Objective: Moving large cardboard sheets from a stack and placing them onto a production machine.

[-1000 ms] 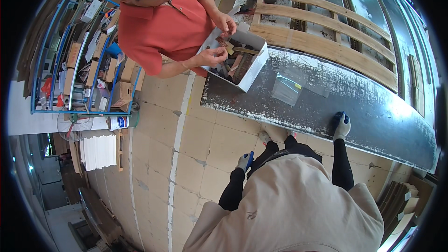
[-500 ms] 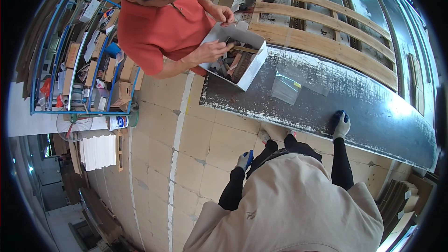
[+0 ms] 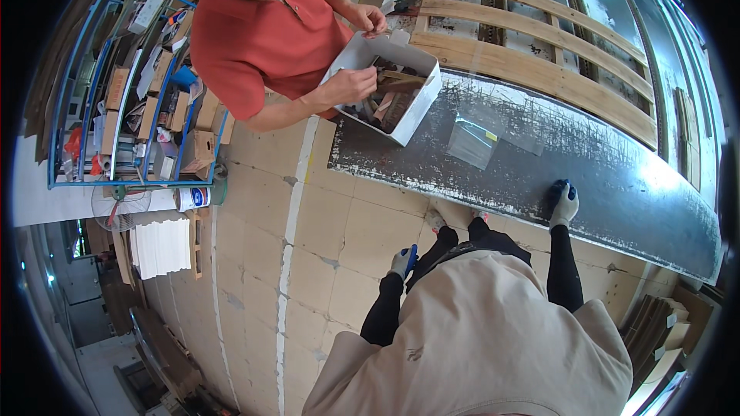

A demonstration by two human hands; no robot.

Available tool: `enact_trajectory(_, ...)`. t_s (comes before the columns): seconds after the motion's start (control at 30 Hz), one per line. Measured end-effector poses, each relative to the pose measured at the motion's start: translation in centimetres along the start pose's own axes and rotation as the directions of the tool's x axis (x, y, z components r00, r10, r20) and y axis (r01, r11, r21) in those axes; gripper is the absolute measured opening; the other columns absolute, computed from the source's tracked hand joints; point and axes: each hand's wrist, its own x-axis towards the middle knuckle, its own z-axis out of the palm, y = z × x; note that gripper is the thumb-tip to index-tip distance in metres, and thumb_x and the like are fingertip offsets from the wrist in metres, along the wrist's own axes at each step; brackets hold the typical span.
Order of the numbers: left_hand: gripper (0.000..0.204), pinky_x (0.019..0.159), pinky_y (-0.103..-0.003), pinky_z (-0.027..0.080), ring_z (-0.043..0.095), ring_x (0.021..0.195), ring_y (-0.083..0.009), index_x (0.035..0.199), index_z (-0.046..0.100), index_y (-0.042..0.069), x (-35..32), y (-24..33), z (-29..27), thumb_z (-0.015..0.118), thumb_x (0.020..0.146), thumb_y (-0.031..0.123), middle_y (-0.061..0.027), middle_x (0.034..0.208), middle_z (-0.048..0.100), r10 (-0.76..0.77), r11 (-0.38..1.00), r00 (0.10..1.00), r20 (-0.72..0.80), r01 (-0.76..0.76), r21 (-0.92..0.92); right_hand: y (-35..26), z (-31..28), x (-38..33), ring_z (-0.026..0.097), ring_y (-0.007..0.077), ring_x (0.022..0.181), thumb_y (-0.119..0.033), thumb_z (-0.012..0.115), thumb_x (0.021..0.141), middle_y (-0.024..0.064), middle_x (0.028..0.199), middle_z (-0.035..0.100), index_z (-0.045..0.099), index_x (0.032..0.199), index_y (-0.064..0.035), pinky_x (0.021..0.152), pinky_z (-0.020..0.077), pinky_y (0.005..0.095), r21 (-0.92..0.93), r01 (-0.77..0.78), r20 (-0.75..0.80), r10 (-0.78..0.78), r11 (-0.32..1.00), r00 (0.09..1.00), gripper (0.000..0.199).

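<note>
My right hand (image 3: 566,204), in a white glove with dark blue coating, rests on the dark metal tabletop (image 3: 617,200) near its front edge. Its fingers are curled in, and nothing shows in them. Down beside my left hip hangs my left hand (image 3: 403,261), gloved the same way and touching nothing I can see; its fingers are too small and bent away to read. A clear plastic bag (image 3: 473,143) with a yellow label lies flat on the tabletop, left of and beyond my right hand.
Across the table's left end, a person in a red shirt (image 3: 254,46) has one hand in a white box (image 3: 414,112) of mixed small items. A wooden pallet (image 3: 532,69) lies behind the tabletop. Far left stand a blue-framed shelf (image 3: 131,184) and a fan (image 3: 119,206).
The person in red has shifted the hand inside the white box slightly, and a wooden-looking piece near those fingers no longer shows. Both my hands stay practically where they were.
</note>
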Motion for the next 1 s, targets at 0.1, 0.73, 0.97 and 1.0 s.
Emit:
enact_trajectory(0.1,0.051,0.056,-0.026,0.047,0.057,0.064,-0.0135,0.099,0.058,-0.001,0.0,0.1,0.0,0.055,0.082,0.047,-0.0075,0.080,0.062,0.009,1.000,1.000,0.002,-0.009,0.002,-0.4,0.0,-0.2,0.056,0.0109,0.065,-0.027,0.056,0.086,0.0042,0.075,0.064,0.064,0.087,-0.0013,0.063,0.0441,0.0269,0.017,-0.005,0.006,0.005,1.000,1.000,0.027)
enact_trajectory(0.73,0.052,0.064,-0.029,0.047,0.060,0.080,-0.0196,0.107,0.053,-0.004,0.9,0.1,-0.4,0.060,0.082,0.041,-0.0115,0.090,0.061,-0.035,0.999,0.998,0.050,0.036,-0.023,1.8,0.3,0.8,0.055,0.0071,0.064,-0.024,0.056,0.086,0.0009,0.076,0.063,0.064,0.088,-0.0016,0.060,0.0441,0.0228,0.000,-0.012,0.018,0.012,1.000,1.000,0.024)
enact_trajectory(0.97,0.051,0.063,-0.029,0.047,0.060,0.080,-0.0194,0.107,0.054,-0.004,1.1,0.1,-0.3,0.060,0.082,0.041,-0.0110,0.089,0.061,-0.033,0.999,0.998,0.046,0.034,-0.024,1.4,0.2,0.6,0.056,0.0070,0.067,-0.022,0.055,0.087,0.0013,0.080,0.064,0.064,0.093,-0.0011,0.062,0.0445,0.0217,0.049,-0.012,0.038,0.011,0.999,0.999,0.023)
enact_trajectory(1.0,0.051,0.063,-0.029,0.047,0.060,0.080,-0.0194,0.107,0.054,-0.004,1.0,0.1,-0.3,0.060,0.082,0.041,-0.0109,0.089,0.061,-0.030,0.999,0.999,0.045,0.031,-0.024,1.0,0.2,0.4,0.056,0.0070,0.067,-0.022,0.055,0.087,0.0010,0.079,0.063,0.064,0.092,-0.0012,0.062,0.0446,0.0217,0.040,-0.017,0.038,0.015,0.999,0.999,0.023)
